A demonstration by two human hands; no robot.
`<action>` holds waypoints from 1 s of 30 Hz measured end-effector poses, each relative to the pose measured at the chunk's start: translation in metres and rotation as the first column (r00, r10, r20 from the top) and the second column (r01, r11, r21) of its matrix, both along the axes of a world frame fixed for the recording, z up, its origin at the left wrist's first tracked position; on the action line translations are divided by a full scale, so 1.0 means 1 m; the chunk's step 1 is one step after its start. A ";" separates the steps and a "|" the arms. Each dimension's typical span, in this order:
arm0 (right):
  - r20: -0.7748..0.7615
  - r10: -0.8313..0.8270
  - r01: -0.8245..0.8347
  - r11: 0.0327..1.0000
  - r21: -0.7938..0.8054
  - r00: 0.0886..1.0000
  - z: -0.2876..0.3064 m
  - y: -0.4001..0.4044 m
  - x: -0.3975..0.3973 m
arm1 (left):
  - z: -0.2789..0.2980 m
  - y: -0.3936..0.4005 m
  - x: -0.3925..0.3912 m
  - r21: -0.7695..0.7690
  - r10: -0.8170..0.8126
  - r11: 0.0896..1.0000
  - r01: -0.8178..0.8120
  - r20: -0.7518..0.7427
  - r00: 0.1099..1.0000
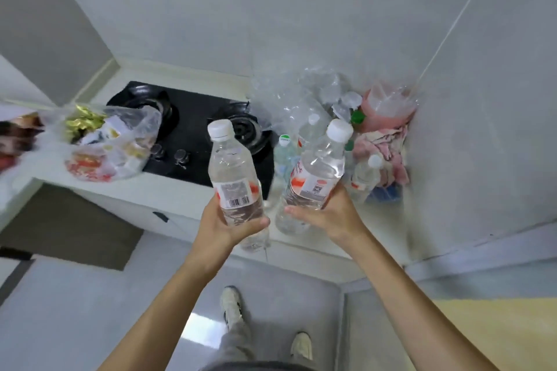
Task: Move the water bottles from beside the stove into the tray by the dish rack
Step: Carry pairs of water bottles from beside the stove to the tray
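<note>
Head view, looking down across both forearms to the black stove (193,132) set into the white desk (126,196).

Left hand (224,224) curled round the lower half of one clear water bottle (233,178), white cap up, barcode label facing the camera, held above the desk edge just in front of the stove's right burner. Right hand (330,214) wrapped round the base of a second water bottle (316,175), tilted with its cap leaning right, held to the right of the stove. Both bottles lifted off the desk, close together but apart.

More bottles (307,132) standing on the desk right of the stove, just behind the two held ones, one with a green-and-white cap, another smaller one (366,176) further right. Crumpled clear plastic wrap (301,93) heaped behind them, right of the stove against the wall. A pink container (387,108) and a pink cloth (382,144) in the far corner right of the stove; possibly a blue item below the cloth, too blurred to tell.

A clear plastic bag (114,135) of packets lying over the stove's left burner. Grey floor and two pale shoes (230,304) below the desk.
</note>
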State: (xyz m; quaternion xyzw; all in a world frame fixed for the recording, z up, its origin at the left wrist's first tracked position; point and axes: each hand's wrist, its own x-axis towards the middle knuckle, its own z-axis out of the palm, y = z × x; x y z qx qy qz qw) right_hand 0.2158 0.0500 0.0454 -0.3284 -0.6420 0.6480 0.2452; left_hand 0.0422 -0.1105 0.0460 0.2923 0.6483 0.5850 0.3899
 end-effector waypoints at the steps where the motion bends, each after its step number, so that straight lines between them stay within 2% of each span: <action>1: -0.020 0.053 -0.053 0.999 -0.010 0.998 0.010 -0.011 -0.011 | 0.008 -0.018 -0.004 0.022 0.052 0.998 -0.052 0.003 0.999; 7: -0.127 0.300 -0.312 0.947 -0.080 0.945 0.035 -0.106 -0.099 | 0.036 -0.146 -0.037 0.096 0.319 0.942 -0.321 0.035 0.947; 13: -0.167 0.482 -0.501 0.859 -0.102 0.860 0.055 -0.232 -0.207 | 0.035 -0.302 -0.083 0.138 0.538 0.821 -0.554 0.135 0.832; 18: -0.211 0.614 -0.647 0.744 -0.166 0.760 0.062 -0.384 -0.301 | 0.037 -0.447 -0.127 0.159 0.733 0.644 -0.748 0.151 0.663; 22: -0.241 0.720 -0.759 0.626 -0.179 0.650 0.065 -0.497 -0.361 | 0.044 -0.556 -0.153 0.172 0.855 0.461 -0.870 0.174 0.488; 26: -0.257 0.807 -0.847 0.498 -0.188 0.531 0.067 -0.591 -0.406 | 0.053 -0.641 -0.167 0.172 0.938 0.278 -0.945 0.162 0.305; 30: -0.258 0.882 -0.915 0.351 -0.197 0.394 0.067 -0.679 -0.451 | 0.057 -0.711 -0.181 0.164 0.979 0.137 -0.977 0.129 0.159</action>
